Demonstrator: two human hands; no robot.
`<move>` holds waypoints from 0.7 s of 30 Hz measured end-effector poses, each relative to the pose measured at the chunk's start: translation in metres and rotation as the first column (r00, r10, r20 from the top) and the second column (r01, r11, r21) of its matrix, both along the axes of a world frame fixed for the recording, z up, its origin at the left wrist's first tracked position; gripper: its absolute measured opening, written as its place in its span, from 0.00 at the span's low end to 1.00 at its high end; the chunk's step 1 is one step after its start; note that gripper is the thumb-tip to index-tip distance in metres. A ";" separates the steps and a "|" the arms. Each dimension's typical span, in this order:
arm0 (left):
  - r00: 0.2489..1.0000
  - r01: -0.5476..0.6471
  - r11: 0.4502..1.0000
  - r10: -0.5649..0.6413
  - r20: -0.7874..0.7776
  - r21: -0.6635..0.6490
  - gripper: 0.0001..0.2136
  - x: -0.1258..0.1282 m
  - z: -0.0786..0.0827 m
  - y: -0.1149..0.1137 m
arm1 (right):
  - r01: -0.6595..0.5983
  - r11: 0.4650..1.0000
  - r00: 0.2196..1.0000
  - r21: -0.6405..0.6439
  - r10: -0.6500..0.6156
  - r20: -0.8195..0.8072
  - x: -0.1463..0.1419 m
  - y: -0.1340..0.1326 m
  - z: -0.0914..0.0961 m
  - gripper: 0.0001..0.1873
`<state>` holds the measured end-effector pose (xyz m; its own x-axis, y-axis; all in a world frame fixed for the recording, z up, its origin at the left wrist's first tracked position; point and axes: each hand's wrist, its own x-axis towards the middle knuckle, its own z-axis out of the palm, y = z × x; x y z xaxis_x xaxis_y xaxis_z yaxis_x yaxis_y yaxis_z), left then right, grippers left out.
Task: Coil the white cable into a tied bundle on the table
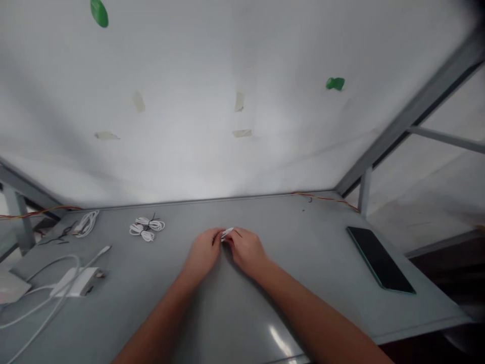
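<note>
Both hands meet over the middle of the grey table. My left hand (205, 249) is closed, its fingertips pinching one side of a small white cable bundle (226, 233). From the other side, my right hand (246, 249) is closed on the same white cable. Fingers cover most of the bundle. Thin dark strands show beside the fingertips, perhaps a twist tie. To the left of my hands lie coiled white cables (142, 232), bound in the middle with black ties.
At the far left are another coiled white cable (90, 223) and loose black ties (60, 238). A white power adapter (75, 281) with trailing cords lies nearer. A dark phone or tablet (380, 260) rests at the right. Behind the grey table (303, 237) stands a white panel (182, 162).
</note>
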<state>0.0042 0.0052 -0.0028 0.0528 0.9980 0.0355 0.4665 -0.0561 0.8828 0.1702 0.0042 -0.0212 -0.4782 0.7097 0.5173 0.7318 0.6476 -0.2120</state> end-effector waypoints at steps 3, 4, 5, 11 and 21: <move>0.993 0.067 0.994 -0.058 -0.103 0.084 0.13 0.001 -0.005 -0.003 | 0.025 0.999 1.000 -0.041 -0.024 0.020 -0.001 -0.001 0.003 0.09; 0.989 0.074 0.993 -0.061 -0.132 0.095 0.13 0.002 -0.006 -0.004 | 0.038 0.998 0.999 -0.041 -0.037 0.033 -0.001 -0.002 0.003 0.10; 0.985 0.085 0.991 -0.068 -0.159 0.101 0.13 0.003 -0.005 -0.005 | 0.051 0.998 0.998 -0.038 -0.049 0.047 -0.001 -0.003 0.003 0.10; 0.923 0.136 0.990 -0.118 -0.365 0.022 0.16 0.009 0.011 -0.012 | 0.000 0.998 0.998 0.062 -0.004 0.065 0.002 -0.005 0.000 0.14; 0.874 0.245 0.969 -0.204 -0.440 0.037 0.13 0.005 0.015 -0.019 | -0.086 0.985 0.996 0.153 0.083 0.027 0.001 -0.006 0.005 0.13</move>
<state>0.0091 -0.0136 0.0118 0.3053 0.9512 0.0458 0.7641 -0.2734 0.5843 0.1710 -0.0015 -0.0166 -0.5445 0.5793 0.6065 0.6763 0.7310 -0.0909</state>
